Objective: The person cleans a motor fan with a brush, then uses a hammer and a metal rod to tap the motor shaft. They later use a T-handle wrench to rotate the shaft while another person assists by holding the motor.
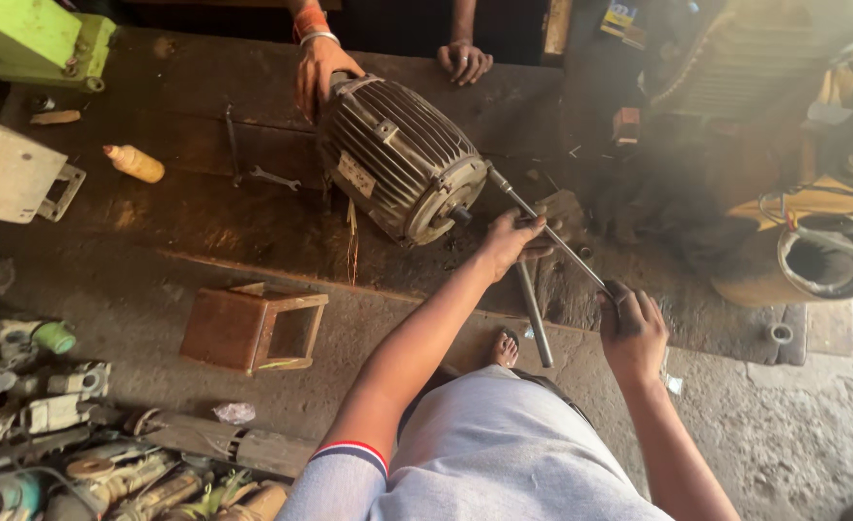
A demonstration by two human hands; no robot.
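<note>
Fingers (528,230) of the left hand (509,243) pinch a long metal rod (552,234) midway, steadying it, while the right hand (631,333) grips its near end, aiming it at the ribbed motor (398,159) on the worktop (205,217).

Both hands gripping a long socket wrench (552,236), its tip at a ribbed electric motor (398,159), wooden bench (205,212)

I see a yellow bottle (134,163) and a spanner (274,178) on the workbench (205,222); a rusty box frame (253,328) sits below.
</note>
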